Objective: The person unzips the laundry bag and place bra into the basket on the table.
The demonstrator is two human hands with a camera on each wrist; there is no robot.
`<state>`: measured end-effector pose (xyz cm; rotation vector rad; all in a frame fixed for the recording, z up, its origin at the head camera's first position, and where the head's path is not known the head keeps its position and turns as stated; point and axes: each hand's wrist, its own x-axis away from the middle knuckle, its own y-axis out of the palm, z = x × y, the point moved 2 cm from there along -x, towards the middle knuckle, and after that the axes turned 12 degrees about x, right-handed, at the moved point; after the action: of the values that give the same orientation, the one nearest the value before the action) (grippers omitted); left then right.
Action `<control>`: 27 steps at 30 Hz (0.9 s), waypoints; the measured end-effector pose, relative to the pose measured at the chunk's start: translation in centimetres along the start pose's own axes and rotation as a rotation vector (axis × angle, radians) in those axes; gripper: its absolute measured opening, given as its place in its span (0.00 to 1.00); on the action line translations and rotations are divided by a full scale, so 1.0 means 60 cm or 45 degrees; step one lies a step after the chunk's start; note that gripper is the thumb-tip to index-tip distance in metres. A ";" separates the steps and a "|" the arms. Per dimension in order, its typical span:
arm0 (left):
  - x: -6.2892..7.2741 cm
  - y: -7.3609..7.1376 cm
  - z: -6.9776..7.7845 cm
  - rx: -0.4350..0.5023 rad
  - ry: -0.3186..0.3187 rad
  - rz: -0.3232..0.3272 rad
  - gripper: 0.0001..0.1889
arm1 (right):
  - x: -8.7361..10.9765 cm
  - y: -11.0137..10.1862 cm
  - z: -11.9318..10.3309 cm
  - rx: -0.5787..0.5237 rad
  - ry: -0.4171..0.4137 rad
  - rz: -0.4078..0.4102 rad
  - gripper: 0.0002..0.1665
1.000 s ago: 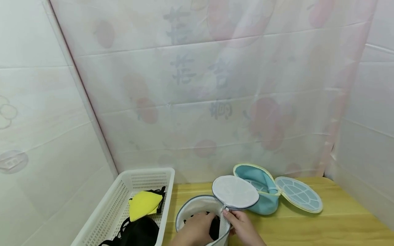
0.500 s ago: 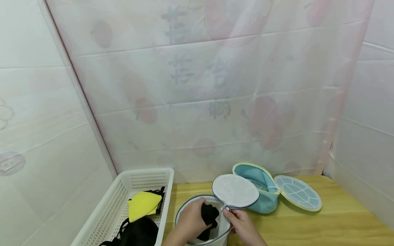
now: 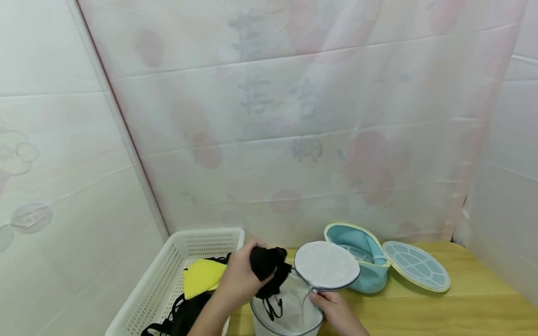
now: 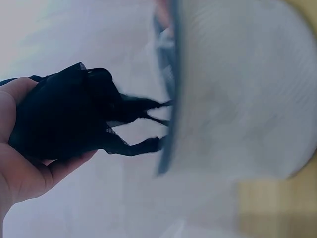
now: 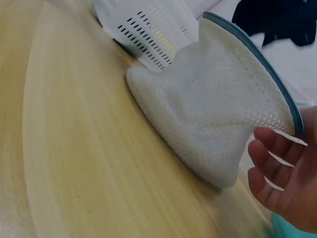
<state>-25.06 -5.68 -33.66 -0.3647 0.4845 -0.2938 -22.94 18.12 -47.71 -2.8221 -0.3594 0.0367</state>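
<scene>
My left hand point(image 3: 239, 280) grips a bunched black bra point(image 3: 266, 264) above the mouth of a white mesh laundry bag point(image 3: 290, 319). Thin straps and sheer mesh edges dangle from the bra toward the bag's rim, as the left wrist view shows. The bag stands upright with a blue-grey zipper edge, its round white lid point(image 3: 328, 265) folded back. At the zipper end by the lid, my right hand point(image 3: 334, 308) pinches the rim between thumb and fingers; its other fingers curl loosely beside the bag wall in the right wrist view.
A white perforated basket point(image 3: 214, 240) at left contains a yellow bra cup point(image 3: 203, 277) and black garments point(image 3: 189, 312). Behind the bag, an open blue mesh laundry bag point(image 3: 371, 278) has its lid point(image 3: 417, 266) on the wooden table point(image 3: 420, 312). A pale printed curtain hangs behind.
My left hand has come up out of the white laundry bag and moved left, lifting the black bra with it. The right hand keeps its hold on the rim.
</scene>
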 end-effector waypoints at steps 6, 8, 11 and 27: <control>0.011 -0.094 0.004 -0.157 -0.042 0.211 0.18 | -0.006 0.007 -0.004 0.114 -0.002 0.043 0.35; 0.015 -0.123 -0.003 -0.251 -0.046 0.258 0.18 | -0.006 0.009 -0.006 0.133 0.034 0.084 0.34; 0.024 -0.160 -0.014 -0.408 -0.061 0.287 0.20 | -0.010 0.015 -0.010 0.191 0.085 0.184 0.26; 0.034 -0.225 -0.181 -0.788 -0.111 0.069 0.22 | -0.064 0.011 -0.031 0.171 0.087 0.410 0.19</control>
<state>-31.30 -21.44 -37.93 -0.9609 0.4925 -0.0669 -26.38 16.01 -46.15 -2.7097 0.1108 0.0315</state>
